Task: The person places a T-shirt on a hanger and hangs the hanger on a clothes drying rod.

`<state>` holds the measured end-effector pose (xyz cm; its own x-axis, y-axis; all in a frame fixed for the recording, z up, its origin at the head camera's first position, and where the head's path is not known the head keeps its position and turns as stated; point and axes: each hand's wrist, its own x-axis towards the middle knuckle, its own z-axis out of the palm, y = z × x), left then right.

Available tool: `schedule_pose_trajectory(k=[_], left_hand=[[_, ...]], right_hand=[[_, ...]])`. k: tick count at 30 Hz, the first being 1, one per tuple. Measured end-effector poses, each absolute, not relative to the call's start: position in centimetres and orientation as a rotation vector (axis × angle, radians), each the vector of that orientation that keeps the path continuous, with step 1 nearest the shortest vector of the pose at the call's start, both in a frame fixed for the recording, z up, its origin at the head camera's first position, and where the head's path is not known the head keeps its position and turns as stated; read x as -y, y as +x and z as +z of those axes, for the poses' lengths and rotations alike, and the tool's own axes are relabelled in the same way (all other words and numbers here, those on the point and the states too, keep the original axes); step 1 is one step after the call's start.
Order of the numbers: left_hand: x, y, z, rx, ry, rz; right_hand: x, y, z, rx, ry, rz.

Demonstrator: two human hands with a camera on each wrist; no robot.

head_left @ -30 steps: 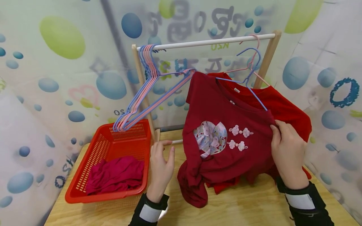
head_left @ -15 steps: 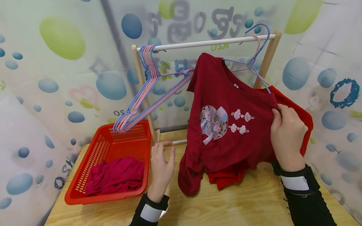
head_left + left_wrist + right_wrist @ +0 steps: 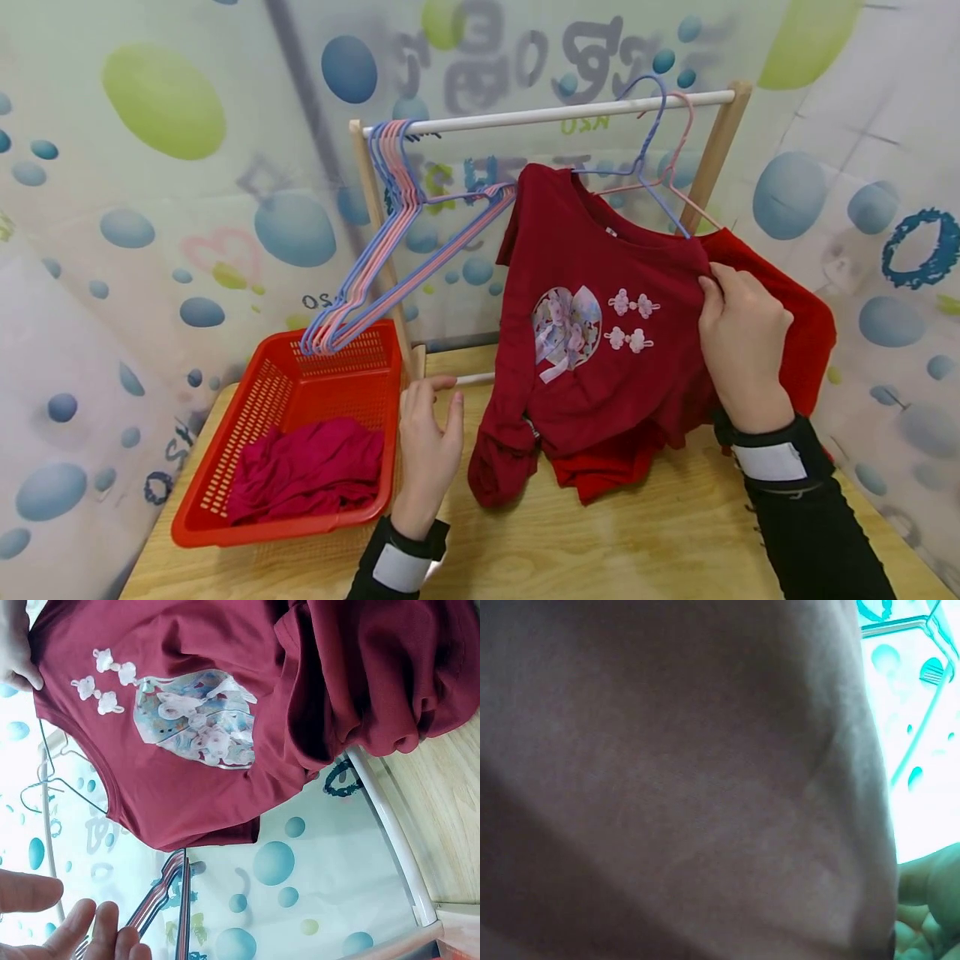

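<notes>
My right hand (image 3: pixel 746 346) pinches the right-hand shoulder of a dark red long-sleeved shirt (image 3: pixel 630 400) with a floral patch and flower-shaped fastenings. Inside its neck sits a blue hanger (image 3: pixel 649 137), its hook at the white rail; whether the hook bears on the rail I cannot tell. Left of the shirt, my left hand (image 3: pixel 427 454) is held apart from it, fingers loose and holding nothing. In the left wrist view the shirt (image 3: pixel 202 795) fills the upper part. Shadowed cloth (image 3: pixel 667 787) covers most of the right wrist view, hiding the grip.
A bright red garment (image 3: pixel 806 333) hangs behind on a pink hanger (image 3: pixel 686 125). Several blue and pink hangers (image 3: pixel 397 200) cluster at the left end of the rail (image 3: pixel 517 118). Below them, an orange-red basket (image 3: pixel 183 529) holds crumpled magenta cloth (image 3: pixel 307 467) on the wooden table (image 3: pixel 600 550).
My right hand has lifted the shirt and blue hanger from below the rail, then moved slightly left and lowered the hook to the rail. The left hand has stayed in place.
</notes>
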<state>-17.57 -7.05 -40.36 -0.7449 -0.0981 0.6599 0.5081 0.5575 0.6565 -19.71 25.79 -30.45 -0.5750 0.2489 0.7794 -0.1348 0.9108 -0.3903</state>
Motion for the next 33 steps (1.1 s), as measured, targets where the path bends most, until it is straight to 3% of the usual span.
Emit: schedule_pose_trajectory(k=[33], left_hand=[[7.3, -17.8, -40.6, 2.150, -0.328, -1.204]], right_hand=[[-23.7, -20.0, -30.6, 2.180, -0.079, 0.510]])
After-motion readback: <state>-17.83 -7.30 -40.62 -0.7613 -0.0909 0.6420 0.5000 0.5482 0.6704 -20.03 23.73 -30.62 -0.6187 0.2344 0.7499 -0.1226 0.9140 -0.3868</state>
